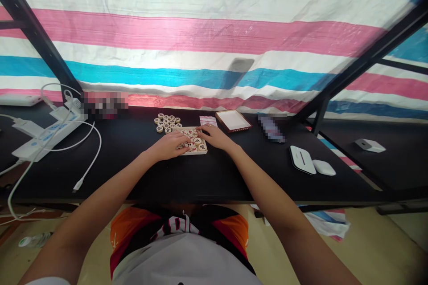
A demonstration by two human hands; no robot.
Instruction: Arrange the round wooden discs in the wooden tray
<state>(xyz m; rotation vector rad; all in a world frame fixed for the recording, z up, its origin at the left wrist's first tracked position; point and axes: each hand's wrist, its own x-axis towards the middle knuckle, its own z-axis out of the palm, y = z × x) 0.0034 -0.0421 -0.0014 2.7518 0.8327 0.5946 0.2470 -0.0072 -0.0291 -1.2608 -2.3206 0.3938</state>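
Note:
A shallow white box (pixel 198 153) lies on the black table, with several round Chinese chess pieces (pixel 197 141) inside, marked with red and black characters. My left hand (pixel 169 146) reaches over the box's left side, fingers apart and touching the pieces; some pieces show between fingers and thumb. At the far right corner, my right hand (pixel 214 136) rests over the rim with its fingers apart, fingertips by the pieces there. Beyond the left hand, a cluster of loose chess pieces (pixel 166 122) lies on the tabletop, close to the box's far left corner.
Behind the box lie a printed paper (pixel 207 120) and a brown-edged box lid (pixel 234 121). To the right are a blurred-out item (pixel 270 128) and white cases (pixel 302 160). A power strip (pixel 50 136) and white cables occupy the left. Striped sheeting (pixel 214 35) hangs behind the black table (pixel 207 182).

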